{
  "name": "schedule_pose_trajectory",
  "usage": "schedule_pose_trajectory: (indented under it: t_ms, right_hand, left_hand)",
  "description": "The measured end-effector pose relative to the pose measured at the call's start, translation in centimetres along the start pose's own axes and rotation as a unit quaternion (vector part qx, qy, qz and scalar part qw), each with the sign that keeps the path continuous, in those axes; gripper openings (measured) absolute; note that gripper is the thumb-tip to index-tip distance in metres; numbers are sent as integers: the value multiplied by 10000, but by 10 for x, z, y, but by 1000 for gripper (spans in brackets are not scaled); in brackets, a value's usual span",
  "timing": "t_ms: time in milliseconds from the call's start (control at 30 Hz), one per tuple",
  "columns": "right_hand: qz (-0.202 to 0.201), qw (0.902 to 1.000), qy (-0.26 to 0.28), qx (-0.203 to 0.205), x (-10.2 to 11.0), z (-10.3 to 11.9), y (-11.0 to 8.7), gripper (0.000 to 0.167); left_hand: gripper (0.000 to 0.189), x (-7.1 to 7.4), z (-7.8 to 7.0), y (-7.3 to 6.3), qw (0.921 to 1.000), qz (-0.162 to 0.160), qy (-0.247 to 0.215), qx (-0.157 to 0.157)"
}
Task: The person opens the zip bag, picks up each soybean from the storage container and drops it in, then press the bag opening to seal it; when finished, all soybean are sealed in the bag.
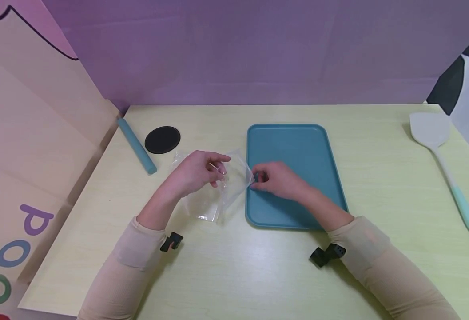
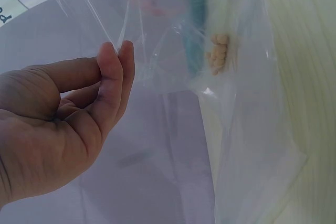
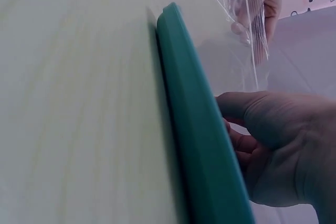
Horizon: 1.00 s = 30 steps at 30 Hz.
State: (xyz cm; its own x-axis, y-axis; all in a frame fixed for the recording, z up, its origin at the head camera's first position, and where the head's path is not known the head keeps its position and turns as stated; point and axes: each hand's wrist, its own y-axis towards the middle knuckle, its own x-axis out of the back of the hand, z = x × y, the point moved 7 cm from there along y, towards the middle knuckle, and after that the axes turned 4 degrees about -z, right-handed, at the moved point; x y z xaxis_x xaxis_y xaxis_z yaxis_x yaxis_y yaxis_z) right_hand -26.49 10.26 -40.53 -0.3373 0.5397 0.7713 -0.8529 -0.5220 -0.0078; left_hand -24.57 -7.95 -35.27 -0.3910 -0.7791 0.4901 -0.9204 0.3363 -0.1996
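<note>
A clear plastic bag (image 1: 208, 206) stretches between the two hands, left of a blue-green tray (image 1: 286, 146). My left hand (image 1: 198, 173) pinches the film between thumb and fingertips, as the left wrist view also shows. At the tray's left edge, my right hand (image 1: 280, 180) pinches a corner of the bag with curled fingers. The tray's raised rim (image 3: 202, 124) hides some of those fingertips in the right wrist view. Through the plastic in the left wrist view shows a small tan, lumpy thing (image 2: 218, 54); I cannot tell what it is or whether it lies inside the bag.
On the left of the pale wooden table (image 1: 234, 275) lie a blue rolling pin (image 1: 136, 146) and a black round disc (image 1: 162, 140). A white spatula (image 1: 442, 153) with a mint handle lies at the right edge. A purple panel (image 1: 258, 53) stands behind.
</note>
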Motion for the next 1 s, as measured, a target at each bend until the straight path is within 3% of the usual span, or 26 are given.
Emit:
schedule_pose_trajectory:
  t_ms: [167,300,533,733,1000]
  right_hand:
    - [55,9998,-163,100,-3,3,-1,5]
    - [119,9996,-187,166,-4,6,-3,11]
    - [205,9997,-88,-48,-3,6,-3,5]
    - [-520,9972,507,-178,8,7,-3,3]
    - [-1432,9804,1325,-262,20,5,-5,7]
  left_hand:
    - [45,-2,2,1,10000,16,-5,12]
    - [46,-2,2,1,10000,9,-14,28]
    - [46,-1,0,0,10000,9,-44,11]
    - [45,-1,1,0,10000,16,6,13]
    - [44,0,0,-1,10000,8,24,10]
